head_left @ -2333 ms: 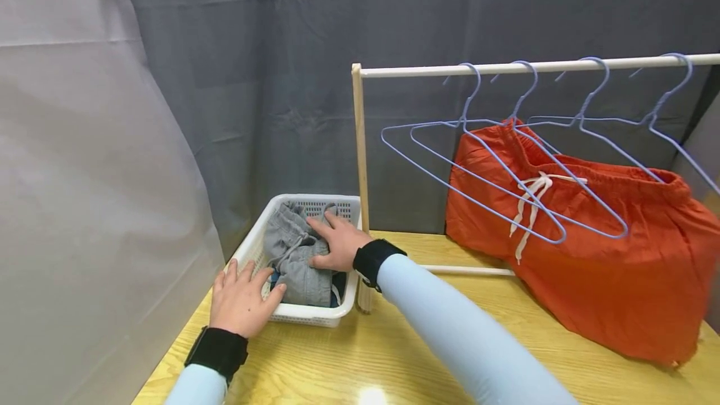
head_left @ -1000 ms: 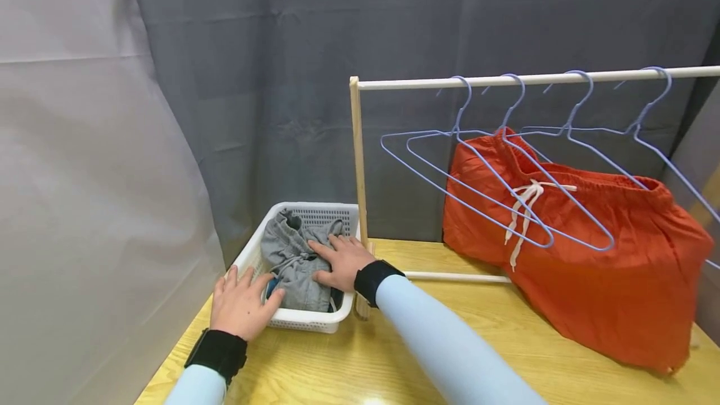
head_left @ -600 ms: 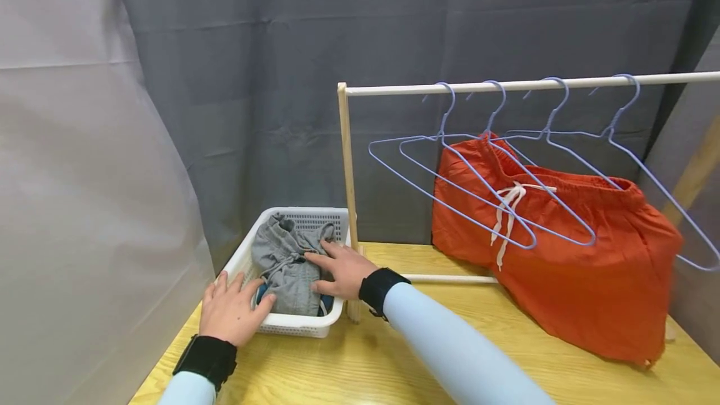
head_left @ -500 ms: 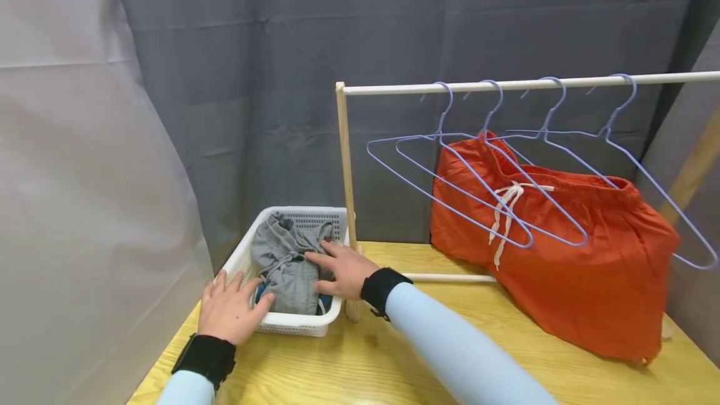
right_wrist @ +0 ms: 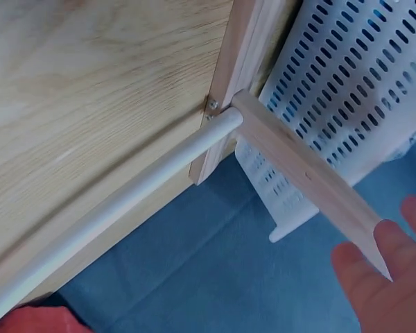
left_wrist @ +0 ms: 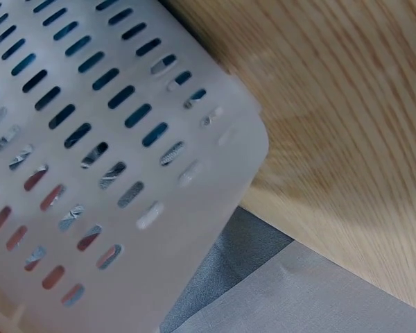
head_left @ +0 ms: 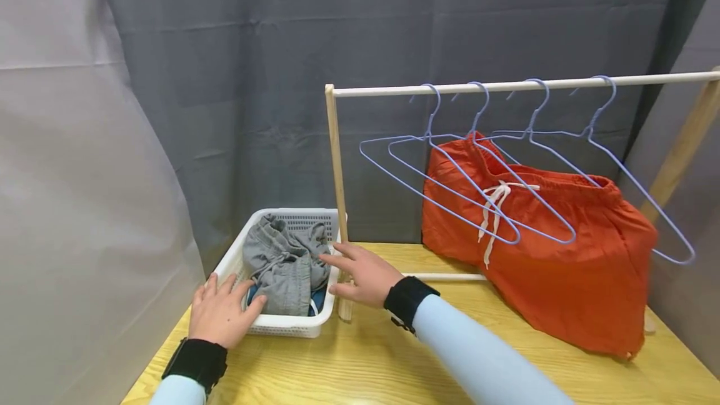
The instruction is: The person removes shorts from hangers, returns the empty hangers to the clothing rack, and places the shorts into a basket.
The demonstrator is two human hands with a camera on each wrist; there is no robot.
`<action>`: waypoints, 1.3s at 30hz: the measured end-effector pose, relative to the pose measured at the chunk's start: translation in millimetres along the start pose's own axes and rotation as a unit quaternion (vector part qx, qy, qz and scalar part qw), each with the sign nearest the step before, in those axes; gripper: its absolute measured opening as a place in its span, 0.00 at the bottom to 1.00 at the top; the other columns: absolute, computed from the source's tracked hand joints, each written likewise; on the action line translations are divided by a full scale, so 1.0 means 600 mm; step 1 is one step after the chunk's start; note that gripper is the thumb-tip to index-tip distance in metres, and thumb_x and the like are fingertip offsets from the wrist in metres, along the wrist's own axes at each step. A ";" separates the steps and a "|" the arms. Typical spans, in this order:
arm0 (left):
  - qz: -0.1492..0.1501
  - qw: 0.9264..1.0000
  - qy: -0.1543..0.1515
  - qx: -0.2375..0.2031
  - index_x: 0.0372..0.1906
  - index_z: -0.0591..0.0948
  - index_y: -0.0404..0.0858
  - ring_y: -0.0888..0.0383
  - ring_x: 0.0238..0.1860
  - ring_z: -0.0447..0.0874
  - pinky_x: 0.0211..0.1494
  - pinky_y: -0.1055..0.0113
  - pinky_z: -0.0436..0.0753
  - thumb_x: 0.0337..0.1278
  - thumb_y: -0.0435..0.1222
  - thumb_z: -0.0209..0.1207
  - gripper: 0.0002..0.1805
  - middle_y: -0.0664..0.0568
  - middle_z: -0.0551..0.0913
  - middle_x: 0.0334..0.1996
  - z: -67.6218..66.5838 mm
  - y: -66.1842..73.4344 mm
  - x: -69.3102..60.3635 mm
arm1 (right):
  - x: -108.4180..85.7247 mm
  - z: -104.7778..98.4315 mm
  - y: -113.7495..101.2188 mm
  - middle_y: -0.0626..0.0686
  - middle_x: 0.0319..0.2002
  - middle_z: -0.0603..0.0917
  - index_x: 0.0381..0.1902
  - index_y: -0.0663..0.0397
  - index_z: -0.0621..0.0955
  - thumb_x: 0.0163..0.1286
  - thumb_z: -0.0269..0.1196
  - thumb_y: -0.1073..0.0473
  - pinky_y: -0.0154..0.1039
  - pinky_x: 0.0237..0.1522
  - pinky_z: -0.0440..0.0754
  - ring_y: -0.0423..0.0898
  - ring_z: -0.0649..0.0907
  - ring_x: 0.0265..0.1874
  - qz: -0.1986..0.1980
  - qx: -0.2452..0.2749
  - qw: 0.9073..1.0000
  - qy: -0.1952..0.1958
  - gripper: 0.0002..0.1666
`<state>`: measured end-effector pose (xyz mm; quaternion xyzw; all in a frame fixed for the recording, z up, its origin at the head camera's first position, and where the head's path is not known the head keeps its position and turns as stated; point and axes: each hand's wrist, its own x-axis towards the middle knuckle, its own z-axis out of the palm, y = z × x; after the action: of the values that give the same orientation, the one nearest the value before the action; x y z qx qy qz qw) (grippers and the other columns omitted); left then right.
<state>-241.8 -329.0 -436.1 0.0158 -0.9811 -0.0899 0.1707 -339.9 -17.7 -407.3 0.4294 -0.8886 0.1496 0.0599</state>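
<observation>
The gray drawstring bottoms (head_left: 289,280) are bunched up inside the white plastic basket (head_left: 287,324), with a bit of dark blue cloth (head_left: 319,297) poking out underneath on the near right. Too crumpled to tell leg length, but the bundle looks to run roughly away from the person, waistband end toward the far left.

The key thing imo: the bundle sits between the two hands and a little beyond them. From the left hand (head_left: 222,314) it's forward and to the right; from the right hand (head_left: 362,274) it's just off to the left. Left is spread over the basket's near-left corner, thumb angled toward the gray cloth. Right is spread too, nothing in it, fingertips around the right rim beside the wooden post (head_left: 336,161). Honestly can't call which one's nearer; both look close, and I can't tell if either touches the cloth.

Further right, four blue wire hangers (head_left: 430,127) hang from the white rail (head_left: 382,90), with orange-red drawstring shorts (head_left: 585,280) behind some of them, above the wood-grain tabletop (head_left: 394,361).
</observation>
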 end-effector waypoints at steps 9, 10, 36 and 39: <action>-0.001 1.000 -0.005 0.002 0.62 0.81 0.40 0.24 0.73 0.50 0.68 0.28 0.48 0.68 0.61 0.53 0.33 0.31 0.72 0.67 0.000 -0.001 0.001 | -0.102 -0.029 0.024 0.56 0.76 0.64 0.77 0.35 0.67 0.72 0.60 0.36 0.59 0.70 0.64 0.57 0.62 0.75 0.022 0.000 0.999 0.029 0.38; -0.001 1.000 -0.005 0.003 0.62 0.81 0.40 0.23 0.73 0.50 0.68 0.28 0.48 0.68 0.61 0.53 0.33 0.31 0.72 0.67 -0.001 0.000 0.001 | -0.117 -0.033 0.028 0.55 0.76 0.64 0.76 0.35 0.68 0.72 0.61 0.37 0.60 0.69 0.64 0.57 0.62 0.75 0.026 -0.002 0.999 0.034 0.38; -0.003 1.000 -0.008 -0.005 0.65 0.79 0.40 0.22 0.72 0.49 0.67 0.26 0.48 0.70 0.66 0.44 0.38 0.30 0.70 0.67 0.006 -0.005 -0.004 | -0.454 -0.100 0.125 0.61 0.72 0.67 0.73 0.39 0.73 0.70 0.62 0.34 0.70 0.62 0.64 0.66 0.61 0.72 0.213 -0.018 0.969 0.127 0.38; 0.003 1.000 -0.001 -0.007 0.64 0.79 0.40 0.23 0.71 0.51 0.66 0.26 0.48 0.70 0.65 0.46 0.37 0.30 0.70 0.67 0.008 -0.001 -0.003 | -0.472 -0.099 0.127 0.61 0.72 0.68 0.73 0.39 0.73 0.70 0.64 0.36 0.70 0.61 0.65 0.66 0.62 0.72 0.218 -0.018 0.966 0.135 0.37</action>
<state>-241.7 -328.8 -441.1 0.0113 -0.9807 -0.0960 0.1699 -224.0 256.9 -434.0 0.2001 -0.9469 0.1999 0.1531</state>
